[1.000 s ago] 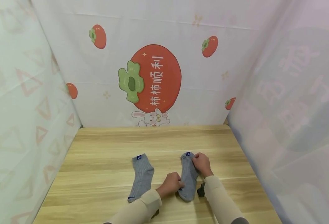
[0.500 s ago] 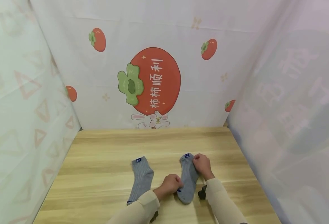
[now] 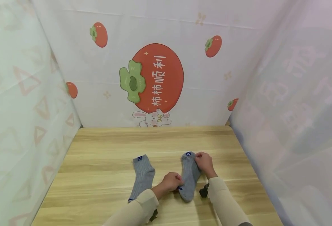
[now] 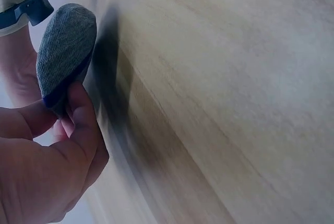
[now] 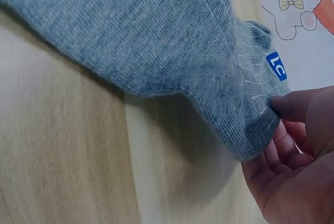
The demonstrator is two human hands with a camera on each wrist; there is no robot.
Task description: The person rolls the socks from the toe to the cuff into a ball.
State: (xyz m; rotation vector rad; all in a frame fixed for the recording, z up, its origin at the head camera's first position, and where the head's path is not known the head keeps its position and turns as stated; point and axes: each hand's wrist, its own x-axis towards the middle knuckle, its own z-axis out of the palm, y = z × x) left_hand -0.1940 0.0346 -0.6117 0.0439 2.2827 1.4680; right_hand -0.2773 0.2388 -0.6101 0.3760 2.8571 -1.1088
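Near end of the right sock [image 3: 189, 179] is pinched beside its navy patch [image 4: 58, 90] by the fingers of the left hand [image 3: 171, 181]; cuff is pinched at its right edge by the right hand [image 3: 206, 164]. Probably held at both ends to keep it spread; an edge looks raised off the wooden table [image 3: 103, 172]. Label [image 3: 188, 153] is set at the far end. Left sock [image 3: 143, 177] is laid to the left, near end partly covered by a sleeve [image 3: 132, 209]. No container seen.
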